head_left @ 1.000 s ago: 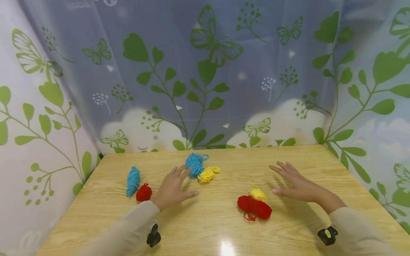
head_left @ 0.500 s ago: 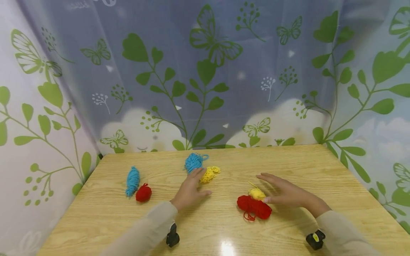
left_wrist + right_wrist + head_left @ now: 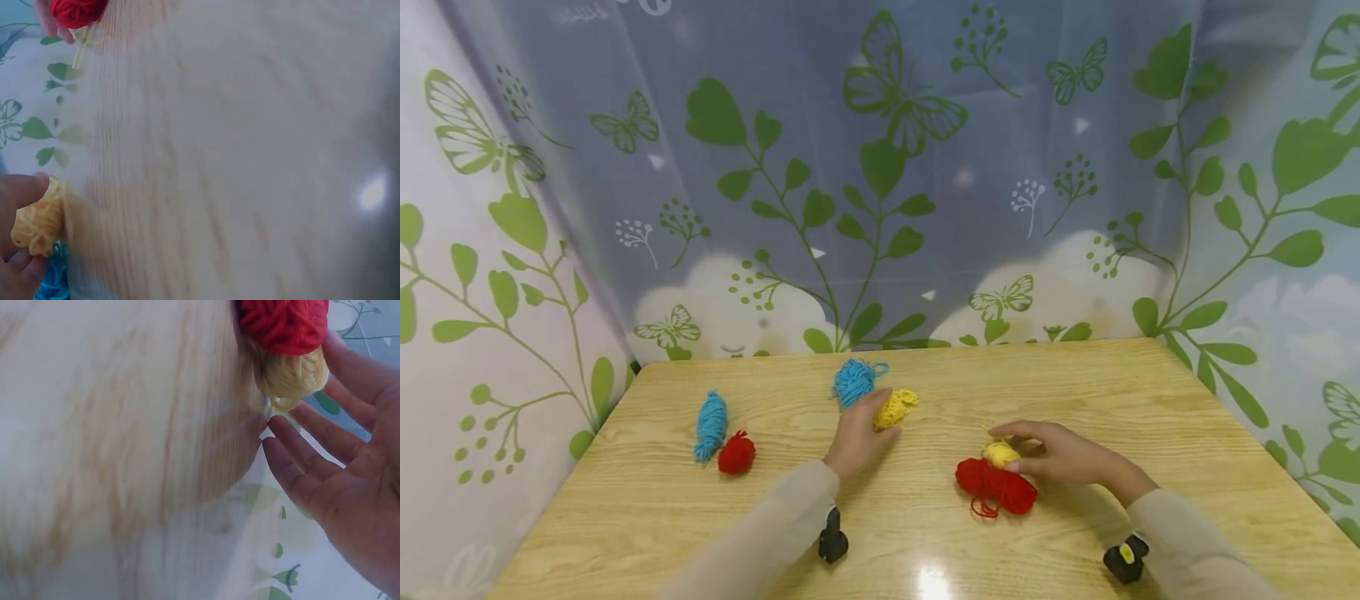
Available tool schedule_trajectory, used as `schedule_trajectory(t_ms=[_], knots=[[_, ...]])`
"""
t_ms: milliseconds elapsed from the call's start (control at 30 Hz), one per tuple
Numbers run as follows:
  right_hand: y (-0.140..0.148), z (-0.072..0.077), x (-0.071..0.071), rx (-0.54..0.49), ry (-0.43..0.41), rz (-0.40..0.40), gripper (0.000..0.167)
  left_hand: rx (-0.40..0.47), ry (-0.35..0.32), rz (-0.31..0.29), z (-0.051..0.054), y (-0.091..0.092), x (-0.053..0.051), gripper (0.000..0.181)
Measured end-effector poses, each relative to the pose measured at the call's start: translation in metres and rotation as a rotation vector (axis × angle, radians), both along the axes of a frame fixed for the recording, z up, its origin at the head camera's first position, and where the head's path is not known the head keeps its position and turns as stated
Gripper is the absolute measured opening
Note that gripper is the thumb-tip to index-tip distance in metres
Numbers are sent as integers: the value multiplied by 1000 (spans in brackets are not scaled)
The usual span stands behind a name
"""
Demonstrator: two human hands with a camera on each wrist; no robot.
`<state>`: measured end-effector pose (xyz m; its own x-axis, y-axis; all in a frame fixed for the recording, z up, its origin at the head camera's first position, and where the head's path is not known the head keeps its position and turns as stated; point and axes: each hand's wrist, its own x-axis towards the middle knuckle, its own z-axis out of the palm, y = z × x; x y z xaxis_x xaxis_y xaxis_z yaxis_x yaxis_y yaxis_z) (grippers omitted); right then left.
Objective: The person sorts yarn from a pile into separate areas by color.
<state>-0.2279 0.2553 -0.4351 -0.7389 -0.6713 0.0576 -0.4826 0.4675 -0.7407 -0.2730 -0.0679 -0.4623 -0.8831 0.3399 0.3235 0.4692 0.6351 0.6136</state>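
My left hand (image 3: 859,435) is at a loose yellow yarn bundle (image 3: 897,408), thumb on one side and fingers on the other. In the left wrist view the thumb and fingertips pinch this yellow yarn (image 3: 42,219), with blue yarn (image 3: 55,275) right beside it. A blue yarn bundle (image 3: 853,382) lies behind the hand. My right hand (image 3: 1060,450) reaches around a small yellow yarn ball (image 3: 1000,454), which touches a red yarn skein (image 3: 996,486). The right wrist view shows its fingers (image 3: 300,440) spread and fairly straight beside the yellow ball (image 3: 294,378).
A twisted blue skein (image 3: 711,425) and a small red yarn ball (image 3: 737,452) lie at the left of the wooden table (image 3: 865,533). A printed curtain (image 3: 925,208) rises behind the table's far edge. Black wrist devices sit under both sleeves.
The left hand has moved right from beside the blue bundle onto the yellow yarn. The right hand has moved left and lower, to the small yellow ball. The yarn pieces have hardly shifted.
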Motion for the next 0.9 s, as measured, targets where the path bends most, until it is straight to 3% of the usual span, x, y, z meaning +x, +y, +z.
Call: schedule_trajectory(t_ms=[400, 900], knots=[[-2, -8, -10, 48, -10, -24, 42, 10, -24, 97, -6, 13, -10, 48], [-9, -5, -9, 48, -26, -63, 38, 27, -16, 125, -6, 16, -12, 39]])
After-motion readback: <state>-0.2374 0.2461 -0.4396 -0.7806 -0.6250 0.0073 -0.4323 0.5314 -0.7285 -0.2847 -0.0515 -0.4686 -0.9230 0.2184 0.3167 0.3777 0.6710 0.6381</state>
